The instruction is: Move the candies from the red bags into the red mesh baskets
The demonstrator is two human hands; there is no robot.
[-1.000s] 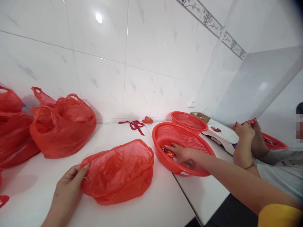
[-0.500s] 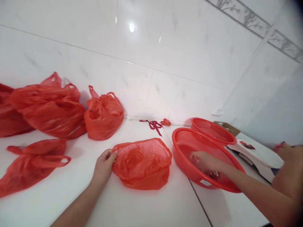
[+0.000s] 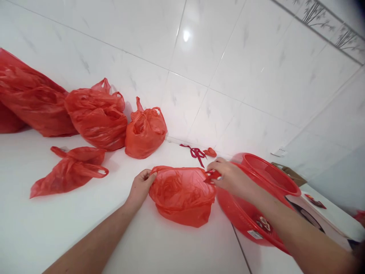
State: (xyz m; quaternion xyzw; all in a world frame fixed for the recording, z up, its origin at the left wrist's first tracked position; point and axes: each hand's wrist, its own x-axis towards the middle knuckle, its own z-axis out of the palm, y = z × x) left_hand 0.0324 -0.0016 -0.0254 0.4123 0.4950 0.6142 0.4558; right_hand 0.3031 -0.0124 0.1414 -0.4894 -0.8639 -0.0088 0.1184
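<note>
Crinkled, glossy plastic bag [image 3: 182, 201]

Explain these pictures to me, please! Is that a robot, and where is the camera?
No robot here: these are a person's own two bare hands. One camera, worn on that person's head, takes every picture, looking forward and down.

The left hand pinches the edge of an open red bag. The right hand holds something small and red by the bag's other side; I can't tell exactly what it is.

On the white table, bulging bags stand along the wall, with a limp bag in front of them. A ribbon lies behind the open bag. To the right are two red baskets, one behind the other.
</note>
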